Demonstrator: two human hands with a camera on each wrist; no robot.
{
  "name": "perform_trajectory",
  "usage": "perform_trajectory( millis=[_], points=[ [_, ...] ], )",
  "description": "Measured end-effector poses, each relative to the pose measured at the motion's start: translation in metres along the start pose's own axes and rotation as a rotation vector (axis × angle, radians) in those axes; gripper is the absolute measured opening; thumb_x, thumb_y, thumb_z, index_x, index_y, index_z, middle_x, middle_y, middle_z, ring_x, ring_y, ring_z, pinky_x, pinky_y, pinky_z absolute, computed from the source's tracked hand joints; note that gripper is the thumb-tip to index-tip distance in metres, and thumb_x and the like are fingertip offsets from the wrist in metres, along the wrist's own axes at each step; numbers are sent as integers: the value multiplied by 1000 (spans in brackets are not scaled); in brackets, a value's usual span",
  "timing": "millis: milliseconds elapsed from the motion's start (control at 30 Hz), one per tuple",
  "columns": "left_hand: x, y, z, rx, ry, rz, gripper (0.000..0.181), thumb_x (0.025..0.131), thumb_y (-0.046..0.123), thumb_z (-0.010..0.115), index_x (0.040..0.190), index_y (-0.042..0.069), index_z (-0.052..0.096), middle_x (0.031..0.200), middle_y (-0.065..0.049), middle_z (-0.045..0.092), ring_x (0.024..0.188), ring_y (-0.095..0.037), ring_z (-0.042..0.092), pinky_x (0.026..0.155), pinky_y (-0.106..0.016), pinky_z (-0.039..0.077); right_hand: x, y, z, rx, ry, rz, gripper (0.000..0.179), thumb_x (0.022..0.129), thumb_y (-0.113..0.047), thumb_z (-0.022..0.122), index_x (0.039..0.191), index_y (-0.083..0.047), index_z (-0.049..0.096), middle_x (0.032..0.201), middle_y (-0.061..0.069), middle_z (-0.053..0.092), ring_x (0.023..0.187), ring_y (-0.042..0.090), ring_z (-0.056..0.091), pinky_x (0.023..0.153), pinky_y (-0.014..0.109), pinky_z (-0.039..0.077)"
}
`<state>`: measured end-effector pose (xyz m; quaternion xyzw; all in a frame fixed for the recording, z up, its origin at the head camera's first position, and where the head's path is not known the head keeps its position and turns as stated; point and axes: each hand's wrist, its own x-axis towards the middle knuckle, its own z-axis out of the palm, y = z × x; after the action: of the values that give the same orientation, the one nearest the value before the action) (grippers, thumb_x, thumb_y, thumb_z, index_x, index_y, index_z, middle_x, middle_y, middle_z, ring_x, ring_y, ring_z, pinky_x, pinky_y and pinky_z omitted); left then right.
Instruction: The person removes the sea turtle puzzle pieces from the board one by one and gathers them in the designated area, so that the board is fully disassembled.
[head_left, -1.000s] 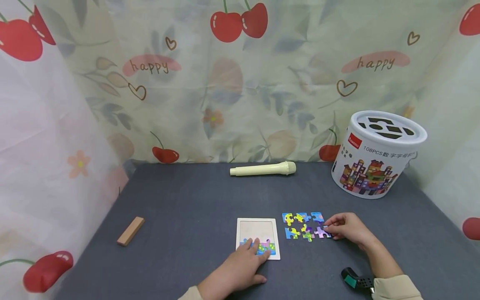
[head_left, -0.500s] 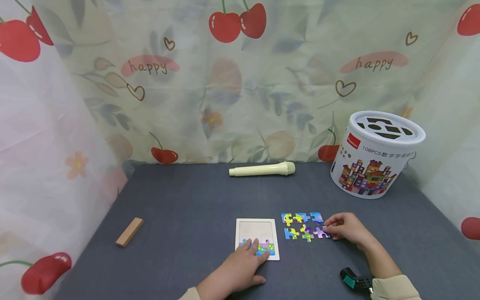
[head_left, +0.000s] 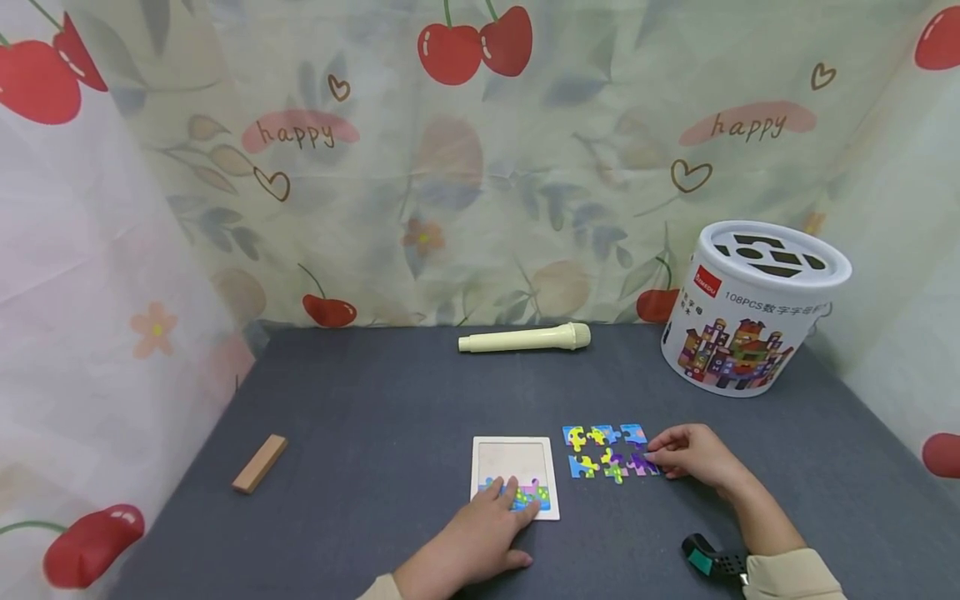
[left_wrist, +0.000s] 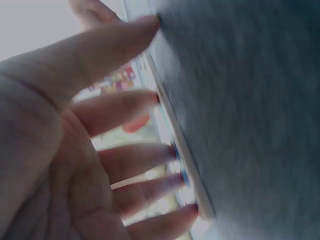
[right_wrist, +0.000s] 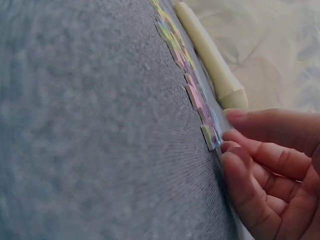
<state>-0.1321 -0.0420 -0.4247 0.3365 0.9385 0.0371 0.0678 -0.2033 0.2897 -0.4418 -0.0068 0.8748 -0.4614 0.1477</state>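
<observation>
My left hand (head_left: 480, 531) rests with spread fingers on the lower part of a pale wooden puzzle tray (head_left: 512, 458). Some colourful pieces (head_left: 531, 493) lie in the tray's lower part, partly covered by the fingers. In the left wrist view the fingertips (left_wrist: 170, 152) touch the tray along its edge. Right of the tray, loose jigsaw pieces (head_left: 597, 435) lie in two rows. My right hand (head_left: 697, 458) has curled fingers and thumb at the purple puzzle piece (head_left: 640, 464) at the lower right end, pinching its edge. The fingertips partly hide that piece.
A cream toy microphone (head_left: 525, 338) lies at the back of the dark table (head_left: 360, 417). A white bucket (head_left: 750, 308) of blocks stands back right. A wooden block (head_left: 259, 464) lies on the left, and a black strap (head_left: 712, 560) is by the right wrist.
The puzzle piece at my right fingertips now shows darker purple where it looked light pink. Both hands stay in nearly the same place.
</observation>
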Motion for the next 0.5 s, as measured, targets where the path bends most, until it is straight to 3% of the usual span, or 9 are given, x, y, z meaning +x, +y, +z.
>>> perform_trajectory(
  millis=[200, 300, 500],
  points=[
    [-2, -6, -3, -72, -19, -24, 67, 78, 43, 71, 137, 21, 48, 139, -10, 49, 128, -29, 47, 93, -41, 47, 0, -12, 3, -31, 71, -34, 32, 86, -25, 66, 100, 4, 67, 76, 1, 61, 63, 11, 54, 58, 26, 50],
    [0, -14, -8, -103, -28, -31, 70, 79, 42, 70, 139, 17, 45, 139, -11, 49, 128, -28, 47, 98, -41, 44, 1, -26, 8, -35, 123, -62, 30, 87, -25, 66, 99, 3, 67, 74, 3, 62, 60, 11, 52, 57, 27, 49],
    [3, -50, -18, -257, -12, -101, 70, 78, 34, 74, 136, 5, 47, 142, -17, 45, 131, -35, 41, 106, -48, 34, 6, -66, 34, 2, 11, -185, 31, 85, -23, 68, 102, 4, 67, 81, 10, 65, 64, 14, 57, 58, 31, 52]
  ],
)
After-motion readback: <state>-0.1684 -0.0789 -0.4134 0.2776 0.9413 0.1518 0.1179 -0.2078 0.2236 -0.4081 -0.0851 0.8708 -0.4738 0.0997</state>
